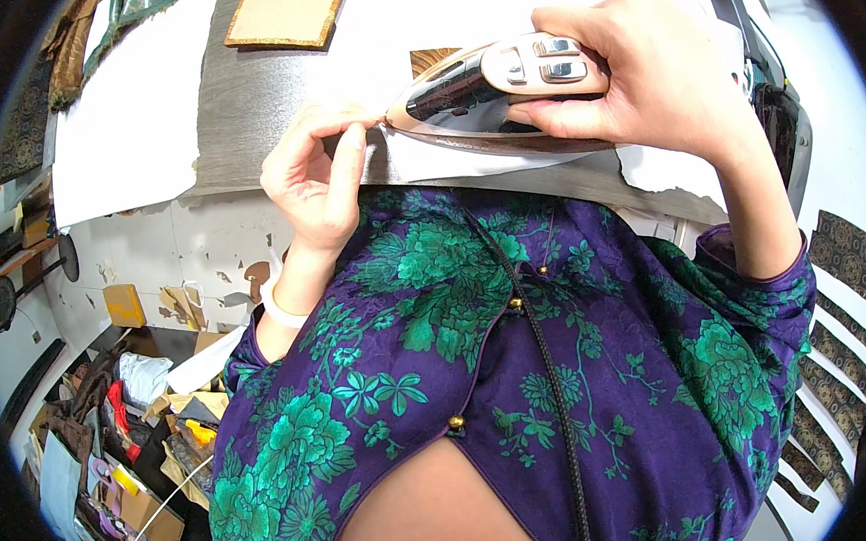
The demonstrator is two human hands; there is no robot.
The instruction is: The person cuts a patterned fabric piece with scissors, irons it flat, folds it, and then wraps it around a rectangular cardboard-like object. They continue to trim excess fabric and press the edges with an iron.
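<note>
From the head view, we are gripping one iron with our right hand, fingers wrapped tight around its handle, on the grey board. Our left hand is pinching one white cloth at the iron's tip.

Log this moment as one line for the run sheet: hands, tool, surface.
right hand: grips iron flat on white paper | left hand: pinches paper edge at iron tip | surface: grey board
</note>
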